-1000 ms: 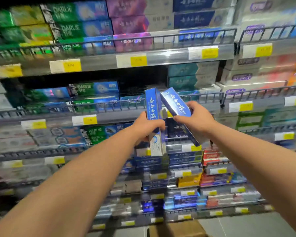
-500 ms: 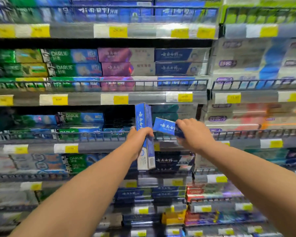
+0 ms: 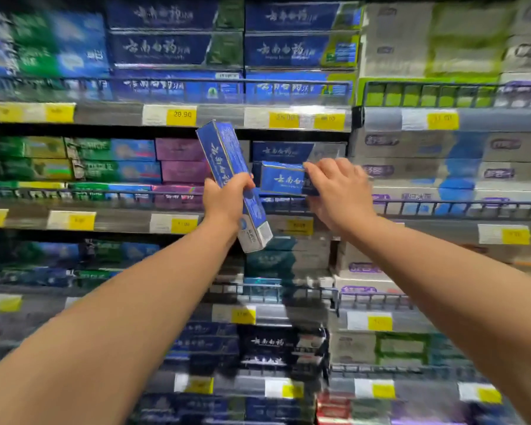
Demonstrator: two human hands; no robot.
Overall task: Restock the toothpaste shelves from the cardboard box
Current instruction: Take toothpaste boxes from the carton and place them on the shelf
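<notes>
Right hand (image 3: 334,191) raised, box (image 3: 281,178) just above rail (image 3: 426,204)

Yellow price tag (image 3: 181,114), upper centre: "29.90"; other tags too blurred to read. Dark blue cartons (image 3: 160,49), top centre: white brush script 云南白药. Same script on tilted blue box (image 3: 224,161) mid-frame, flat blue box (image 3: 281,179) just right of it, & dark carton (image 3: 267,342) lower centre. Green cartons (image 3: 98,170), mid left: "DARLIE", faint.

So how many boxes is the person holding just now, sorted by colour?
Blue toothpaste boxes: 2, the tilted box gripped by the left hand and the level box pinched by the right hand.
Other colours: 0.
Total: 2.
</notes>
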